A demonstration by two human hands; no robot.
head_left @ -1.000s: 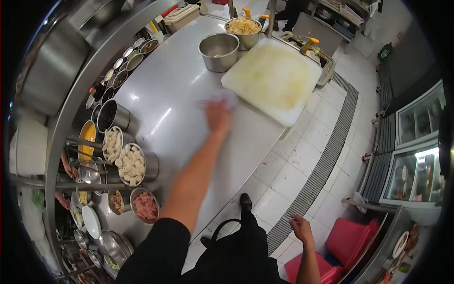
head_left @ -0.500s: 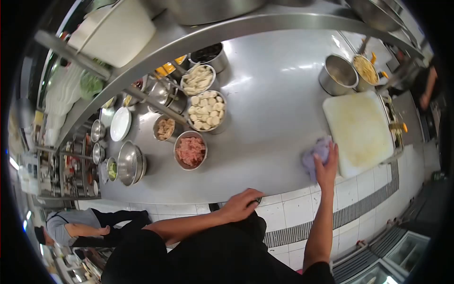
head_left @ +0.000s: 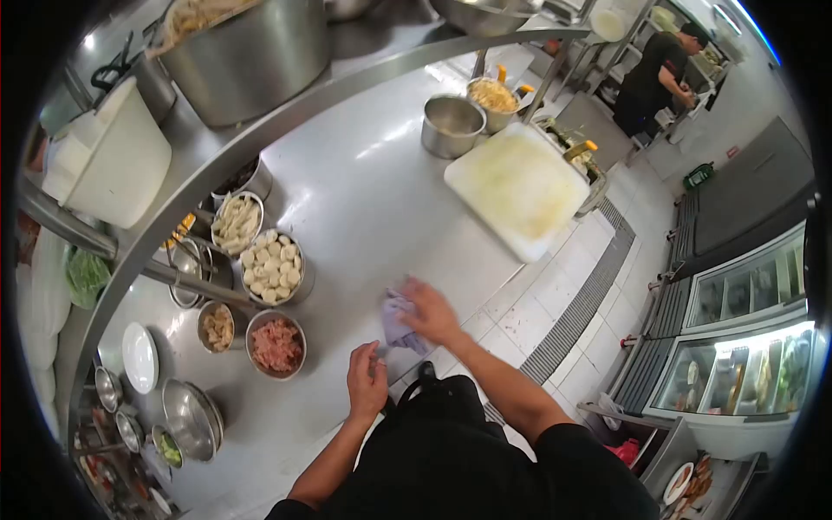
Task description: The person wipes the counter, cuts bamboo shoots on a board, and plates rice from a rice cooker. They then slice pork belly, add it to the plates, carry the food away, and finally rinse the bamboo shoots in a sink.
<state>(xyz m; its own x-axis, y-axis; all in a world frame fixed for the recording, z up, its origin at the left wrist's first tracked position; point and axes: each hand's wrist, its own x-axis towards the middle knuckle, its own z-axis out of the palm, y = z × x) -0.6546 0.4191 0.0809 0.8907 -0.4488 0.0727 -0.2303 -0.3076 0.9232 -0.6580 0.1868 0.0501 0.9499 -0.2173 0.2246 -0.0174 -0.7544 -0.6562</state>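
A crumpled purple cloth lies on the steel table near its front edge. My right hand presses on the cloth's right side, fingers bent over it and blurred. To the left of the cloth is my left hand, at the table edge with its fingers loosely curled and nothing visible in them. Left of my hands stands a metal bowl of pink raw meat. Behind it is a container of round white pieces.
A white cutting board lies at the back right, beside an empty metal pot. Metal bowls and a white plate are on the left. A shelf rail crosses above. Another person stands far right.
The view has turned right. My right hand and the cloth have moved left along the table, away from the cutting board. My left hand is now closer to the cloth.
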